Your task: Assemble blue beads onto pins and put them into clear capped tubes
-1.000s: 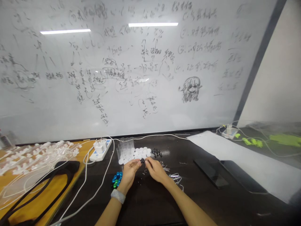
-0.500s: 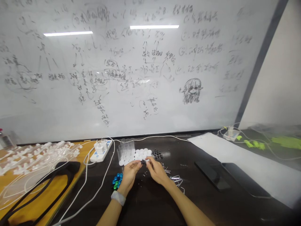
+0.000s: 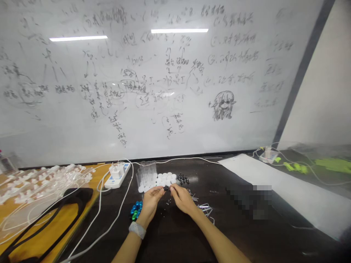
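Observation:
My left hand [image 3: 152, 199] and my right hand [image 3: 181, 197] meet over the dark table, their fingertips pinching a small black part [image 3: 166, 189] between them. Fingers cover most of it, so its exact kind does not show. Just behind the hands lie several round white caps [image 3: 166, 177], with clear plastic tubes [image 3: 147, 171] standing to their left. A cluster of small black pieces [image 3: 183, 179] sits behind my right hand. Tiny loose bits [image 3: 168, 201] are scattered on the table between my wrists.
Blue and green shiny balls [image 3: 136, 210] lie left of my left wrist. Bent metal rods [image 3: 205, 209] are by my right forearm. A white power strip [image 3: 118, 176] with cables stands at the left, and a white sheet [image 3: 246, 168] spreads at the right.
Both hands stay in nearly the same place, with the fingertips still on the small black part. Its angle between the fingers seems slightly different.

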Action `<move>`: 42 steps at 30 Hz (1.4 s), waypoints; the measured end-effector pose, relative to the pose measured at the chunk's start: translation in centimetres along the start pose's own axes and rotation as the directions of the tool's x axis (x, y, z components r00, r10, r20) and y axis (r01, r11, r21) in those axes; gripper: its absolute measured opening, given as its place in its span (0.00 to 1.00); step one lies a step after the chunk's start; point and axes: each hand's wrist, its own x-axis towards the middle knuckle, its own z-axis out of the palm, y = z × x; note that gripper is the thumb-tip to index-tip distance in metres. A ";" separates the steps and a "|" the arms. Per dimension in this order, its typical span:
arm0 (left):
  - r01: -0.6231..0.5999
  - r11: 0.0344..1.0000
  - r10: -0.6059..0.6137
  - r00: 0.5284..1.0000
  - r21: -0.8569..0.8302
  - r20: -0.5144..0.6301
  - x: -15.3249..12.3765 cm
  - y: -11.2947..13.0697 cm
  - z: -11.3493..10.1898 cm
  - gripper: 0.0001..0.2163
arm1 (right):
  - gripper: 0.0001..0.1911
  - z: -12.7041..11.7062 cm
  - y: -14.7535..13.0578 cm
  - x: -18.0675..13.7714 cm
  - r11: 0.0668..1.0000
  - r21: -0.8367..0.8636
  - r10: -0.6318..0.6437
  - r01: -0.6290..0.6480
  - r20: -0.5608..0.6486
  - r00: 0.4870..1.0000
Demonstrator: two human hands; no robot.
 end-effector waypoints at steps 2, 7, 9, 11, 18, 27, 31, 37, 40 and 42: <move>-0.002 1.000 0.002 1.000 -0.002 0.004 0.0 0.0 -0.1 0.16 | 0.14 0.0 0.1 0.0 1.000 0.023 0.007 -0.007 0.005 1.000; 0.000 1.000 0.001 1.000 -0.010 0.007 0.1 -0.2 -0.1 0.15 | 0.17 0.2 0.3 0.0 0.999 -0.026 -0.026 0.027 0.028 0.999; 0.002 1.000 -0.002 1.000 -0.013 0.009 0.1 -0.2 -0.1 0.16 | 0.17 0.2 0.3 0.0 0.999 -0.028 -0.015 0.015 0.020 1.000; 0.003 1.000 -0.003 1.000 -0.014 0.008 0.2 -0.3 -0.1 0.16 | 0.14 0.1 0.3 0.0 1.000 0.000 -0.001 0.001 0.014 1.000; 0.014 1.000 -0.014 1.000 -0.018 0.001 0.0 0.0 0.0 0.16 | 0.15 0.0 0.0 0.0 0.999 -0.029 -0.016 0.017 0.025 1.000; 0.015 1.000 -0.015 1.000 -0.026 0.003 -0.1 0.2 0.2 0.16 | 0.16 -0.1 0.0 0.0 0.999 -0.046 -0.016 0.018 0.025 1.000; 0.020 0.999 -0.020 1.000 -0.026 -0.005 -0.2 0.4 0.4 0.17 | 0.13 0.0 0.1 0.0 1.000 -0.014 -0.006 0.006 0.025 1.000; 0.020 1.000 -0.020 1.000 -0.023 -0.010 -0.1 0.4 0.4 0.17 | 0.16 0.1 0.2 0.0 0.997 -0.065 -0.028 0.029 0.023 0.999; 0.023 0.999 -0.023 1.000 -0.025 -0.004 0.0 0.3 0.3 0.16 | 0.14 0.0 0.0 0.0 1.000 -0.028 -0.007 0.007 0.018 1.000; 0.021 1.000 -0.021 1.000 -0.022 -0.001 0.0 0.2 0.2 0.16 | 0.13 0.0 0.0 0.0 1.000 -0.021 -0.009 0.010 0.024 1.000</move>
